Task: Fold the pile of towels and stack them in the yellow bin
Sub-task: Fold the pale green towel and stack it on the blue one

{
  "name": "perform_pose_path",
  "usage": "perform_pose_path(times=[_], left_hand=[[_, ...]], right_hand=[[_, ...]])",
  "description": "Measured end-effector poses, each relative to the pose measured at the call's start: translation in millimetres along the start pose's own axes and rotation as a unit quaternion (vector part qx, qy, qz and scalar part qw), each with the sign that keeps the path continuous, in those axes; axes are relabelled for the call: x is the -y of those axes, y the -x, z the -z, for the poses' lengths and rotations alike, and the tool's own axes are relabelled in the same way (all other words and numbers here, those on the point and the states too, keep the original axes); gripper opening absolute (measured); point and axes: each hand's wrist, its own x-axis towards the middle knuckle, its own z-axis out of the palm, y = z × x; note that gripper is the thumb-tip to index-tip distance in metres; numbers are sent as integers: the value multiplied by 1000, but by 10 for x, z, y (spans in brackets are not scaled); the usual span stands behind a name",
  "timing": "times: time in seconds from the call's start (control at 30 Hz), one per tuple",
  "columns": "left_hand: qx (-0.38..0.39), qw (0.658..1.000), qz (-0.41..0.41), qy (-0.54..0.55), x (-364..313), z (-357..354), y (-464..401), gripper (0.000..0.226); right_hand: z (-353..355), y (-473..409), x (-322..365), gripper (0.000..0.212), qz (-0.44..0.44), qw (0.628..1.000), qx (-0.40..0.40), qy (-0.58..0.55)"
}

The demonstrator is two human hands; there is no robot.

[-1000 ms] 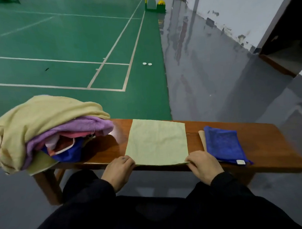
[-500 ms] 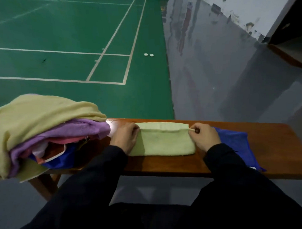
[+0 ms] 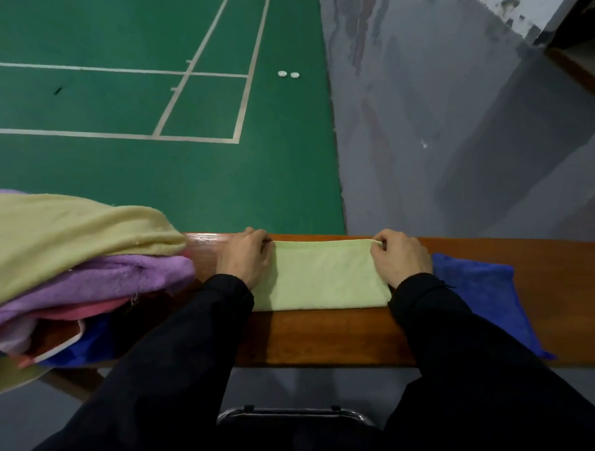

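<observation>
On the bench (image 3: 327, 335), the green towel (image 3: 319, 275) lies folded, apparently lengthwise left-to-right.

I'm looking past a brown wooden surface (image 3: 330, 335) w/ a glossy top. Beyond it, left side, green court floor (image 3: 119, 184) w/ white lines (image 3: 196, 65) forming boxes. Two small white round objs (image 3: 288, 74) sit on the green near its right edge. Right of the green, grey glossy floor (image 3: 438, 136), streaky reflections. Far right of that, white wall (image 3: 517, 1) w/ dark scuffs, then a dark opening (image 3: 582, 29). Below the surface, a chrome chair rail (image 3: 292, 415).
</observation>
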Motion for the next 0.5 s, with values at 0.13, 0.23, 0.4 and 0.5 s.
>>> perform_pose_path(times=[0.13,0.23,0.4,0.5], left_hand=[[0,1000,-6,-1,-15,-86,-21,27],[-31,999,-2,5,-21,-63,99,53],[-30,991,-114,-59,-293,-181,488,59],[111,983,-81,-120,-394,-432,622,73]], right_hand=[[-83,-39,12,24,4,1000,-12,20],[-79,2,36,45,4,1000,-16,-7],[-255,302,200,60,207,975,-78,-18],[-563,437,261,62,251,963,47,83]])
